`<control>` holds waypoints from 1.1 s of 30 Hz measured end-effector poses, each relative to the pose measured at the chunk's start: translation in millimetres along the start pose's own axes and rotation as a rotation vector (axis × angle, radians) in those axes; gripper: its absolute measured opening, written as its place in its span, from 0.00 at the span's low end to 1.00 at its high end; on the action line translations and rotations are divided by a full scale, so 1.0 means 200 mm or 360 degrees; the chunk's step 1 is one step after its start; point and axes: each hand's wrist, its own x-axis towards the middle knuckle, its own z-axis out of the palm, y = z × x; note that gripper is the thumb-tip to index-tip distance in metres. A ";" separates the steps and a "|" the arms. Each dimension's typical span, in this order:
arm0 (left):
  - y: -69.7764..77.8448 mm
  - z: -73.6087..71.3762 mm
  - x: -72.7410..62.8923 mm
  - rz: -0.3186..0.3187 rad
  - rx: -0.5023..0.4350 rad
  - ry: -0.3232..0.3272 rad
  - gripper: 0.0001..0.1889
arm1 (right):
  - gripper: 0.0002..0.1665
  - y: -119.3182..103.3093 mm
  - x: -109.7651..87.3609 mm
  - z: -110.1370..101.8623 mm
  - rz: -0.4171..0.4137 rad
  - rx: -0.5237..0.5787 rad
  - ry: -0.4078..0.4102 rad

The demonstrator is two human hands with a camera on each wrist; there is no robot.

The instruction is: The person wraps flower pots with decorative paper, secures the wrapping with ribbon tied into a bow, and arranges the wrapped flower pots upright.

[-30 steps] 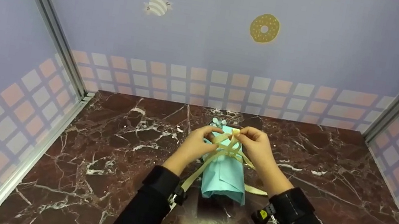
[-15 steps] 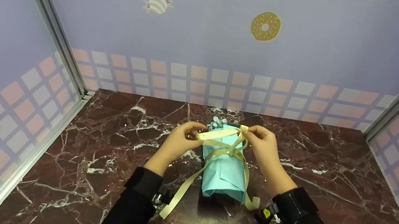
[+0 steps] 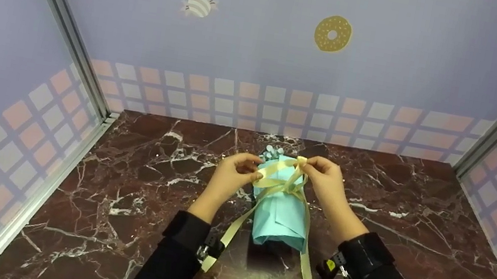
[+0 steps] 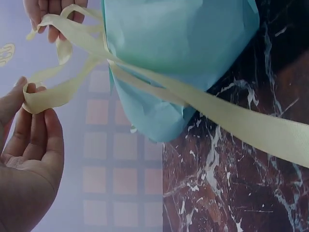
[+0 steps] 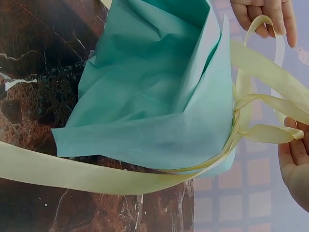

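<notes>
A bouquet wrapped in light teal paper [image 3: 283, 221] lies on the table, its small pale blue flowers [image 3: 272, 152] at the far end. Pale yellow ribbon [image 3: 277, 187] goes round its middle and is crossed in front, with loops above the wrap. My left hand [image 3: 234, 172] is at the left of the bouquet, and in the left wrist view its thumb and fingers hold a ribbon loop [image 4: 53, 96]. At the right, my right hand [image 3: 327, 177] pinches gathered ribbon between thumb and fingertips. Two ribbon tails hang toward the near side, one each side of the paper.
The table [image 3: 138, 222] has a dark red marbled top. Purple patterned panels [image 3: 263, 51] stand behind it and at both sides, with a metal strip [image 3: 33, 219] along the left edge. Each wrist wears a small camera [image 3: 327, 269].
My hands have spread apart, the left moving out with a ribbon loop and then slightly back in. My right hand has shifted a little right. The right-hand ribbon tail has dropped toward the near side.
</notes>
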 end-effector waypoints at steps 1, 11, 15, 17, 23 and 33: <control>0.00 0.00 0.00 -0.0004 -0.0007 -0.0010 0.16 | 0.06 0.00 0.00 0.00 0.0006 -0.0005 -0.0006; 0.01 0.07 -0.03 0.0129 0.0017 -0.0167 0.18 | 0.06 0.00 0.02 -0.01 -0.0103 -0.0174 0.0003; 0.03 0.10 -0.02 0.0170 0.0054 -0.0203 0.19 | 0.07 -0.01 0.02 -0.01 -0.0175 -0.0272 -0.0047; 0.03 0.11 -0.02 0.0177 0.0058 -0.0235 0.20 | 0.08 -0.01 0.03 -0.01 -0.0190 -0.0292 -0.0072; 0.05 0.16 -0.01 0.0154 0.0022 -0.0307 0.21 | 0.11 -0.01 0.03 0.00 -0.0155 -0.0254 -0.0161; 0.05 0.20 -0.01 0.0084 -0.0058 -0.0331 0.21 | 0.12 -0.02 0.01 0.02 -0.0104 -0.0084 -0.0279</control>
